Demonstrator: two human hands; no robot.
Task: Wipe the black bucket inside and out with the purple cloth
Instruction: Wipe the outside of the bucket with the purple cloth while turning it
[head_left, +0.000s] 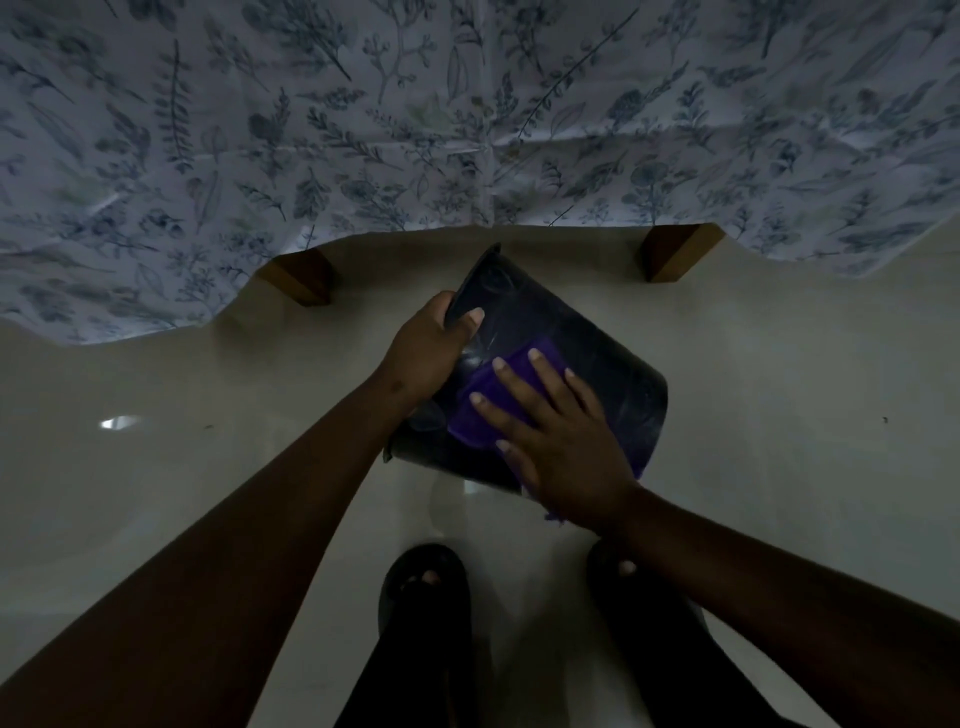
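Observation:
The black bucket (582, 338) is held tilted on its side above the pale floor, its outer wall facing me. My left hand (431, 353) grips its rim at the upper left, thumb over the edge. My right hand (561, 436) lies flat with fingers spread on the purple cloth (485, 405), pressing it against the bucket's outer wall. Part of the cloth sticks out under my right palm at the bucket's lower edge. The bucket's inside is hidden from view.
A table draped in a floral cloth (467, 130) fills the top of the view, with two wooden legs (304, 280) (672, 252) showing below its hem. My feet in dark sandals (426, 587) stand on the glossy floor (182, 415) just below the bucket.

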